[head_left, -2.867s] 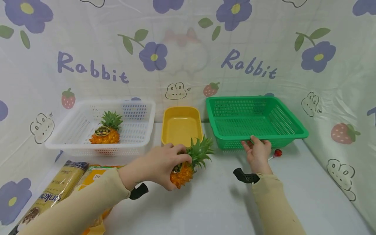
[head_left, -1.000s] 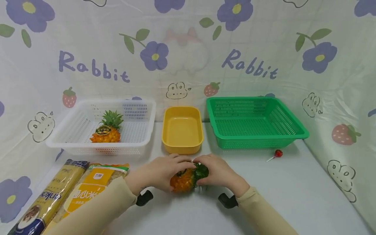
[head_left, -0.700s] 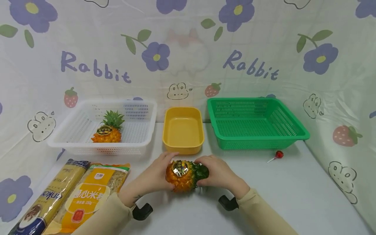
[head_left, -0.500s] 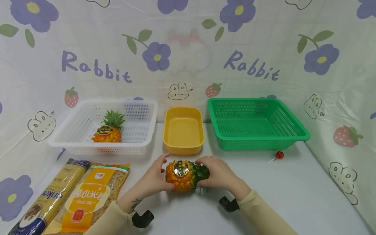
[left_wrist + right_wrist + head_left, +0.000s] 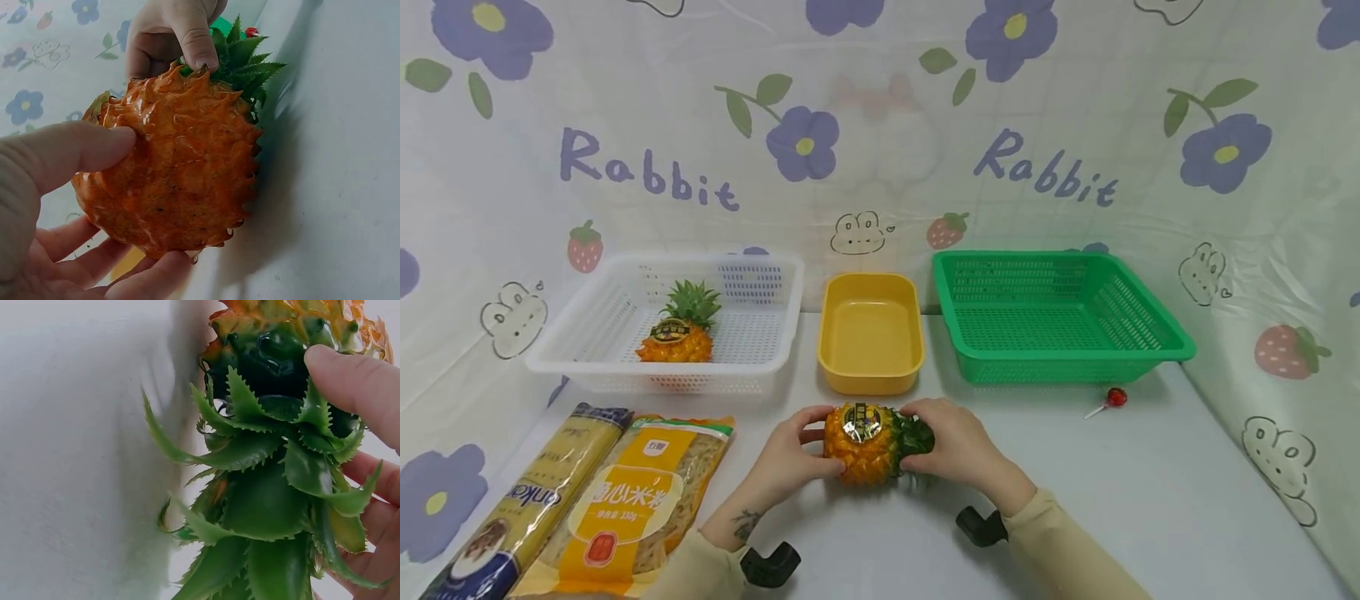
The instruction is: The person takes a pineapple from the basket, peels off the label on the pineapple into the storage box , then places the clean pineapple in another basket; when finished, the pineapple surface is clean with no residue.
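- A glossy orange, green-crowned pineapple [image 5: 867, 462] is sitting sideways before the yellow plastic tub [image 5: 871, 384].
- The left hand [image 5: 786, 456] is now pinching its base, the right hand [image 5: 958, 443] its leafy end, seemingly steadying it.
- The round black-and-gold sticker [image 5: 862, 422] is now showing, uncovered.

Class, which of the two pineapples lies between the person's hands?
The pineapple in front of the yellow tub, left hand at its orange body, right hand at its crown; the other pineapple is in the white basket.
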### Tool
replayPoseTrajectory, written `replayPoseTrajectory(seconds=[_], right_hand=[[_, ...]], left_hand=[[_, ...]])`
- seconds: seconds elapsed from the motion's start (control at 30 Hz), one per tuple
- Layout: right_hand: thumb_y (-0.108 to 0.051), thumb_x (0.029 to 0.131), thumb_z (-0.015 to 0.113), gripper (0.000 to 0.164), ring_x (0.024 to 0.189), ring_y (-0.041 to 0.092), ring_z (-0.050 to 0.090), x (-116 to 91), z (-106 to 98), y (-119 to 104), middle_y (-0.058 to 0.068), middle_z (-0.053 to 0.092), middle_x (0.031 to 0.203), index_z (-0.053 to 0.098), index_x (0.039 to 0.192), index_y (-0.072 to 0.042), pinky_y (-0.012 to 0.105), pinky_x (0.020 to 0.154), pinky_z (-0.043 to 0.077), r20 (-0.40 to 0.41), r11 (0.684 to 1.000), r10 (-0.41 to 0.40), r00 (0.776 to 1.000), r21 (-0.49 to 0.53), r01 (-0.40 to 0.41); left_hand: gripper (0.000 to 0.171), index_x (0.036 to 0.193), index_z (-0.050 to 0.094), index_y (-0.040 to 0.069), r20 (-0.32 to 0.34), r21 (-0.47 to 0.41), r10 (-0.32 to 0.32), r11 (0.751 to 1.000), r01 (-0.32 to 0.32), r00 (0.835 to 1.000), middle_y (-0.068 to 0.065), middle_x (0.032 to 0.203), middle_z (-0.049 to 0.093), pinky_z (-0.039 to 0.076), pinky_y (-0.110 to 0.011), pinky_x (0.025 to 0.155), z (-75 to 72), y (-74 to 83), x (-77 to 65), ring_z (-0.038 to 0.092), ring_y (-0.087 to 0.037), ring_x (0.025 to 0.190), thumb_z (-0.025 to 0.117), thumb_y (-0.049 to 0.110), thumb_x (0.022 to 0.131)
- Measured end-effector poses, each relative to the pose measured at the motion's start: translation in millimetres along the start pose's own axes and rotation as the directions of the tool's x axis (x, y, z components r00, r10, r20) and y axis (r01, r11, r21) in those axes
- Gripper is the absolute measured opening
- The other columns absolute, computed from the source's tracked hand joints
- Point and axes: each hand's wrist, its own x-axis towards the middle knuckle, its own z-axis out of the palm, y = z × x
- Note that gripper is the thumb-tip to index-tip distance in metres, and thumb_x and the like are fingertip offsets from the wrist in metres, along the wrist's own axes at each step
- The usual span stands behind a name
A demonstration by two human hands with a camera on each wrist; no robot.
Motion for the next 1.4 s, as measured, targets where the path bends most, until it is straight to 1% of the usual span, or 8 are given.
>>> replayPoseTrajectory(seconds=[0.3,0.5,0.73,0.83,0.9,1.03,1.2,1.4], right_hand=[[-0.036,0.061,0.076,0.058,0.100,0.016,0.051,10,2,2,-0.004,0.056,0.109,0.055,0.112,-0.018,0.035,0.081,0.043,-0.013,0.999,0.023,1.000,0.030,-0.022],[-0.036,0.062,0.076,0.058,0.101,0.018,0.051,16,4,3,-0.003,0.057,0.109,0.055,0.112,-0.015,0.035,0.083,0.042,-0.023,1.000,0.025,0.999,0.014,-0.024],[-0.035,0.061,0.077,0.058,0.099,0.019,0.052,20,5,6,-0.001,0.058,0.107,0.056,0.110,-0.014,0.039,0.083,0.041,-0.067,1.000,-0.005,0.998,-0.021,0.004],[-0.037,0.061,0.076,0.059,0.101,0.019,0.051,20,3,5,-0.002,0.057,0.109,0.055,0.111,-0.015,0.042,0.084,0.039,-0.050,0.999,-0.001,0.999,-0.033,0.000],[-0.040,0.061,0.075,0.060,0.101,0.018,0.051,20,-1,4,-0.003,0.058,0.109,0.055,0.112,-0.017,0.046,0.086,0.036,-0.023,0.999,0.007,1.000,-0.038,-0.008],[-0.044,0.069,0.068,0.049,0.094,0.016,0.055,23,-14,-1,-0.004,0.060,0.104,0.058,0.109,-0.018,0.046,0.083,0.036,-0.033,1.000,-0.005,0.999,-0.010,0.004],[-0.030,0.083,0.058,0.026,0.083,0.016,0.056,35,-26,-19,0.000,0.061,0.097,0.062,0.100,-0.011,0.032,0.071,0.045,-0.107,0.994,-0.024,0.994,0.105,0.036],[-0.026,0.085,0.055,0.029,0.095,0.016,0.053,54,-27,-44,0.003,0.058,0.103,0.059,0.107,-0.008,0.033,0.081,0.044,0.030,0.996,-0.001,1.000,0.090,-0.001]], left_hand=[[0.063,0.119,0.050,0.019,-0.037,-0.070,-0.016,0.997,0.014,0.999,-0.002,0.120,0.049,0.046,-0.036,0.080,-5.8,-9.2,15.0,0.052,-0.023,0.102,0.076,0.008,0.062],[0.065,0.121,0.049,0.016,-0.054,-0.103,-0.026,0.994,0.020,0.998,-0.004,0.124,0.047,0.045,-0.038,0.083,-6.6,-10.1,22.4,0.049,-0.026,0.107,0.074,0.003,0.063],[0.068,0.125,0.044,0.008,-0.057,-0.136,-0.030,0.990,0.022,0.998,-0.008,0.129,0.042,0.042,-0.042,0.087,-6.9,6.7,16.2,0.044,-0.029,0.113,0.070,-0.003,0.064],[0.067,0.126,0.043,0.006,-0.056,-0.142,-0.024,0.990,0.016,0.998,-0.009,0.129,0.041,0.042,-0.042,0.087,-6.8,13.6,11.9,0.043,-0.030,0.114,0.069,-0.005,0.065],[0.067,0.126,0.044,0.007,-0.058,-0.150,-0.018,0.989,0.009,0.998,-0.008,0.129,0.042,0.043,-0.040,0.086,-6.3,10.2,13.0,0.043,-0.030,0.113,0.069,-0.006,0.065],[0.067,0.124,0.046,0.009,-0.054,-0.163,-0.009,0.987,0.000,0.999,-0.006,0.129,0.042,0.044,-0.037,0.084,-5.5,9.0,12.7,0.042,-0.030,0.114,0.069,-0.007,0.063],[0.067,0.124,0.046,0.010,-0.052,-0.164,-0.008,0.987,0.000,0.999,-0.006,0.131,0.040,0.044,-0.039,0.085,-5.6,13.3,9.4,0.041,-0.030,0.115,0.069,-0.008,0.063],[0.066,0.124,0.046,0.011,-0.047,-0.153,0.002,0.988,-0.009,0.999,-0.006,0.131,0.039,0.045,-0.039,0.083,-6.4,10.7,8.5,0.043,-0.031,0.112,0.069,-0.006,0.064]])
